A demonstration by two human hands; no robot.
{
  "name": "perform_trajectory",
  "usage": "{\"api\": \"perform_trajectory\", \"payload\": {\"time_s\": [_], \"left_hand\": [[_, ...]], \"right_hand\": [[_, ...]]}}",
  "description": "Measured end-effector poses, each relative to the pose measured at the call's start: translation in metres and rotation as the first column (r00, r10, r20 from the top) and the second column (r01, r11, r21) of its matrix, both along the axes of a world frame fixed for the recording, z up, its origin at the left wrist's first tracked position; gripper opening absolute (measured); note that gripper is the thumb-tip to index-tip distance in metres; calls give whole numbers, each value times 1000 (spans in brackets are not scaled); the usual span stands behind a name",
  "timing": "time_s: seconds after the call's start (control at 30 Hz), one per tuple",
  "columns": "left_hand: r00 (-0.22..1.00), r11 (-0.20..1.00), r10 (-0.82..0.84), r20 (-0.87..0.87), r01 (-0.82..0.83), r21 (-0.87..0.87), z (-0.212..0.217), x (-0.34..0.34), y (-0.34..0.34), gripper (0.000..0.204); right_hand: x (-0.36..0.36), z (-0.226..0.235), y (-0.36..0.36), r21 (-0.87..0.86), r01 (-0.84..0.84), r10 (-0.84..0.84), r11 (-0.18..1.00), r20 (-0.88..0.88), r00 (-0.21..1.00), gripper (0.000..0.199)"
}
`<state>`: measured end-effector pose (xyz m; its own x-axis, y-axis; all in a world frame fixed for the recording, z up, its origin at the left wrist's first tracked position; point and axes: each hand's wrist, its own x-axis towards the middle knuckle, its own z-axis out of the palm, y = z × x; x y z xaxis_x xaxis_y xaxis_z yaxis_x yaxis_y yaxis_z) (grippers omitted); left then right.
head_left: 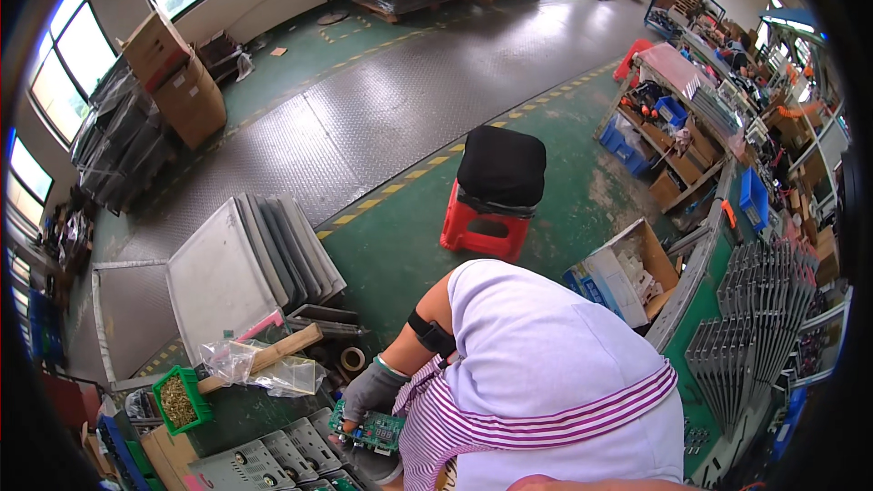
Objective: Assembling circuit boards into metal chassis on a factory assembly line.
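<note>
A green circuit board (386, 434) with a small display and several components is held close to the front of my body at the bottom. My right hand (371, 393), in a grey glove with bare fingertips, closes over its left end. Beneath the board's lower edge is my left hand (375, 465), also grey-gloved and partly covered; it appears to grip the board from below. A black band (431, 332) wraps my right arm. Beside the hands lie grey metal housings (273, 456) in a row, with more green boards (341, 480) at the lower edge.
A green bin of small brass-coloured parts (180, 400), clear plastic bags (296, 376), a wooden strip (286, 347) and a tape roll (352, 359) lie left of my hands. Grey trays (223, 264) lean behind them. A red stool (486, 227) and an open carton (668, 259) stand beyond.
</note>
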<state>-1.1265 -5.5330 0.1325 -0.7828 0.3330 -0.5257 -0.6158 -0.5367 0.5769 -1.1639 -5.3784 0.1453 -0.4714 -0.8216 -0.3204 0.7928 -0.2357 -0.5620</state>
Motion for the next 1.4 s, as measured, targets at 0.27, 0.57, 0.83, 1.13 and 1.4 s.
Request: {"api": "perform_trajectory", "payload": {"time_s": [0.27,0.57,0.83,1.13,1.4], "left_hand": [[999,999,-38,14,38,-19,-17,-11,12,68],[995,994,-97,18,97,-51,-33,-27,19,67],[997,994,-68,22,70,-84,-46,-36,9,67],[998,991,64,18,-61,-120,-57,-41,-20,66],[984,976,173,35,-166,-143,-69,-40,-34,66]], "right_hand": [[-2,-8,-9,-202,52,-35,978,87,996,30],[2,-15,-4,-173,191,-187,966,38,982,32],[4,-13,-1,-77,232,-233,970,-1,973,32],[-6,6,17,29,185,-183,982,-54,982,31],[-11,5,8,137,151,-141,979,-83,986,31]]}}
